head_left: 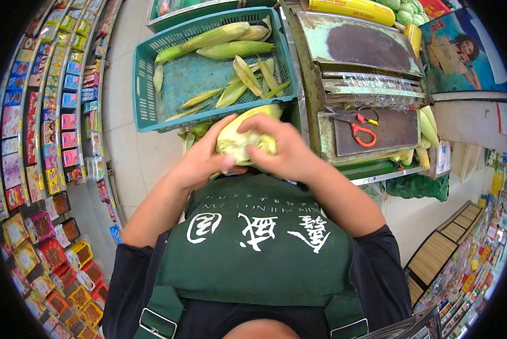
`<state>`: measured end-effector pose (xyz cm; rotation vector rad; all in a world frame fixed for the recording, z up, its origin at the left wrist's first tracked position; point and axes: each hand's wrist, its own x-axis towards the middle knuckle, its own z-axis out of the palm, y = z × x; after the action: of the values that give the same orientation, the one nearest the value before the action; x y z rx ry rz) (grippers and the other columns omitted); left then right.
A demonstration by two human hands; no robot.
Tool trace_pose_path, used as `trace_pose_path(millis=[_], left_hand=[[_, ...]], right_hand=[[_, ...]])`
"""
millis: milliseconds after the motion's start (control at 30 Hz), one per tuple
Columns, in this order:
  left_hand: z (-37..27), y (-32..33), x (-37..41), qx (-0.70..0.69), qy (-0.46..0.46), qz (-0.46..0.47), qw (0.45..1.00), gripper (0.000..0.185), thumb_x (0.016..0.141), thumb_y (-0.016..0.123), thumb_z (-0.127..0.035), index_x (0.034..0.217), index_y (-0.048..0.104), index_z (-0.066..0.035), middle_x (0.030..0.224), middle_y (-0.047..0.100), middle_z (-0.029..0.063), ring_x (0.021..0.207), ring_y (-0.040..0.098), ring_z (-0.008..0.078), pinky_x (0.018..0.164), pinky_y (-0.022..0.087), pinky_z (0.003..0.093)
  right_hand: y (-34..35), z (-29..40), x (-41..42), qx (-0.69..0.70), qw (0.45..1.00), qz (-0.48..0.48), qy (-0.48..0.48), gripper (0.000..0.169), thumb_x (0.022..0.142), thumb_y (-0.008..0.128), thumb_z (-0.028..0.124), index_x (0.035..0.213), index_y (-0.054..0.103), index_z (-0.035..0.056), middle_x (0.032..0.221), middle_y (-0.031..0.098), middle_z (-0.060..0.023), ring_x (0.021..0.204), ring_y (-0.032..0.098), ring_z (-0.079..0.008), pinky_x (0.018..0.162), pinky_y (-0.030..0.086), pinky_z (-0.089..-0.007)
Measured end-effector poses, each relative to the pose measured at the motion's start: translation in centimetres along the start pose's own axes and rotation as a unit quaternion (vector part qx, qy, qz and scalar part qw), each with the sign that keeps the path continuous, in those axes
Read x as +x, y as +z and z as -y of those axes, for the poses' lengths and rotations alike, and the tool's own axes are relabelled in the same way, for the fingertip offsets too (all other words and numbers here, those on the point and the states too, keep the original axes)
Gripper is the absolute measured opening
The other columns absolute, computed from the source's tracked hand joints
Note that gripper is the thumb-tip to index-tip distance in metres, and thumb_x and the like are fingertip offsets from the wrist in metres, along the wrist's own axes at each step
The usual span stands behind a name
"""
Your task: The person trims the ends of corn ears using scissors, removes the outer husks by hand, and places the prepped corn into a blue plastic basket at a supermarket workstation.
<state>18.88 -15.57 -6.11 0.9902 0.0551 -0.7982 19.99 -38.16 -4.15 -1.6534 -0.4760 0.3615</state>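
Note:
A pale green ear of corn in its husk is between my two hands, close to the front of my dark green apron. My left hand cups it from the left, the thumb on its lower end. My right hand lies over its right side, with fingers and thumb bent on the husk; this hand is slightly blurred. Just beyond my hands is a teal plastic crate. Several unpeeled ears of corn lie at its far side, and loose corn husk leaves lie at its near right.
Red-handled scissors rest on a dark worn plate of the wrapping machine at right. A roll of yellow plastic wrap lies beyond. More husks are below the crate. Shelves of packaged snacks line the left side. More corn sits right.

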Motion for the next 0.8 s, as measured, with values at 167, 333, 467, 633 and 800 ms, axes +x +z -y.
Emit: trace_pose_path(millis=[167, 333, 467, 633, 800], left_hand=[[3.2, -0.4, 1.3, -0.126, 0.022, -0.121, 0.984, 0.069, 0.083, 0.078, -0.023, 0.139, 0.045, -0.004, 0.13, 0.055, 0.0152, 0.119, 0.058, 0.0276, 0.1, 0.051, 0.0409], [3.4, -5.7, -2.0, -0.121, 0.135, -0.197, 0.963, 0.072, 0.082, 0.07, -0.04, 0.14, 0.045, -0.004, 0.133, 0.056, 0.0161, 0.118, 0.059, 0.0295, 0.095, 0.054, 0.0455], [3.2, -9.0, -3.9, -0.135, 0.132, -0.259, 0.947, 0.069, 0.085, 0.064, -0.048, 0.137, 0.049, -0.005, 0.128, 0.062, 0.0151, 0.112, 0.064, 0.0303, 0.087, 0.057, 0.0448], [3.0, -7.3, -2.4, -0.136, 0.21, -0.313, 0.916, 0.052, 0.096, 0.054, -0.036, 0.133, 0.052, 0.0, 0.127, 0.063, 0.0157, 0.111, 0.064, 0.0309, 0.087, 0.057, 0.0438], [3.4, -4.8, 1.4, 0.017, 0.267, -0.314, 0.911, 0.035, 0.103, 0.051, -0.019, 0.126, 0.055, 0.006, 0.124, 0.063, 0.017, 0.107, 0.065, 0.0269, 0.089, 0.056, 0.0403]], right_hand=[[0.5, -0.3, -0.6, 0.161, 0.986, -0.037, 0.014, 0.028, 0.083, 0.063, 0.005, 0.11, 0.059, 0.0048, 0.111, 0.061, -0.0066, 0.098, 0.059, -0.0168, 0.089, 0.048, -0.0306], [-11.4, -1.4, -5.4, 0.331, 0.887, -0.316, -0.063, 0.037, 0.084, 0.061, 0.005, 0.12, 0.053, 0.0047, 0.098, 0.058, -0.0086, 0.086, 0.066, -0.0199, 0.071, 0.06, -0.0337], [-13.4, -0.6, -7.4, 0.099, 0.926, -0.364, 0.002, 0.03, 0.087, 0.062, 0.006, 0.116, 0.057, 0.0037, 0.106, 0.063, -0.014, 0.092, 0.065, -0.0233, 0.077, 0.057, -0.0354], [-6.4, -3.9, -4.6, -0.451, 0.887, 0.005, 0.094, 0.052, 0.082, 0.078, 0.04, 0.125, 0.067, 0.0129, 0.142, 0.046, -0.0213, 0.14, 0.034, -0.0414, 0.115, 0.029, -0.05], [2.3, -5.0, 1.7, 0.286, 0.921, -0.012, 0.265, 0.064, 0.097, 0.063, 0.042, 0.139, 0.045, -0.0038, 0.135, 0.056, -0.0167, 0.118, 0.06, -0.03, 0.102, 0.047, -0.0413]])
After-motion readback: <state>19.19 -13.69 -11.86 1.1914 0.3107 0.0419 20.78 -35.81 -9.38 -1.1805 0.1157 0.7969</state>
